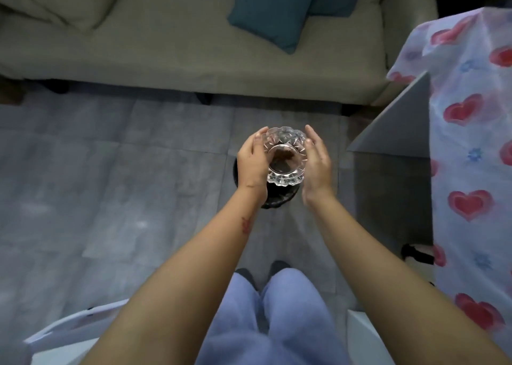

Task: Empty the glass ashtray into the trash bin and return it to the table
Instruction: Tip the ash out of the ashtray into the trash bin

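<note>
The glass ashtray (286, 157) is held up in the air between both hands, directly above the dark trash bin (277, 198) on the floor. It is tilted so its round opening faces the camera, and a brownish clump of ash sits in its bowl. The left hand (252, 161) cups the ashtray's left side, fingers curled round the far rim and thumb side pressed to the glass, so this grip is closed on the ashtray. The right hand (317, 165) lies flat along the right side with fingers straight and close together; its palm seems to touch the glass, but whether this grip actually clamps the ashtray or only steadies it I cannot tell. Both forearms reach forward from the bottom edge, bare, nearly parallel, the left one bearing a red mark near the wrist.

Most of the bin is hidden behind the hands and ashtray; only a dark curved rim shows at left and below. The counter (471, 148) with a heart-patterned cloth runs along the right edge, cut off by the frame. A beige sofa (171, 51) with a teal cushion (273, 12) stands beyond on the grey tiled floor (110, 157). The person's blue trousers (277, 323) fill the bottom centre. The whole view is soft and slightly blurred.
</note>
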Tool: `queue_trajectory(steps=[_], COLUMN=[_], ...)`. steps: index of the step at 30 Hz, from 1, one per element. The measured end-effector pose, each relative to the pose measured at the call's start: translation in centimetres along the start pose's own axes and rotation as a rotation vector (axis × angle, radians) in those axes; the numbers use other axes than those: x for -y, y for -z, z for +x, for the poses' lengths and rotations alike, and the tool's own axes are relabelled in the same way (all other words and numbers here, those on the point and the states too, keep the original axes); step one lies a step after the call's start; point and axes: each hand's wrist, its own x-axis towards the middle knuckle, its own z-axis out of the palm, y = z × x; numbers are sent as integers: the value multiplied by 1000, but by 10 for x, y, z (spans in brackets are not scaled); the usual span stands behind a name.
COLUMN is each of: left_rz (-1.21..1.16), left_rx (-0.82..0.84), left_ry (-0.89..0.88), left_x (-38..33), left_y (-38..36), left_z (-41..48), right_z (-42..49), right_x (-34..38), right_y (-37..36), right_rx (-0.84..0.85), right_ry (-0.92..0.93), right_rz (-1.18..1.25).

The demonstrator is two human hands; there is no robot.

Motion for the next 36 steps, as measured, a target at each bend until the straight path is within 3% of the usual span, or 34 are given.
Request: queue_trajectory(steps=[12,21,25,29,36], left_rz=[-9,-37,200,597,678], left_rx=[5,57,65,-104,-24], left_ry=[-52,-118,-228,-422,-197], left_x=[198,295,308,316,337], left_y=[38,64,73,98,115], left_z=[132,191,201,211,222], right_z=[122,175,185,191,205], right_x=[-214,-312,-327,-329,-336], right_y=[-3,-2,-4,3,18], right_rx=[67,133,101,97,82], right_ry=[30,197,206,179,173], right_rz=[-108,-275,-288,-312,-331])
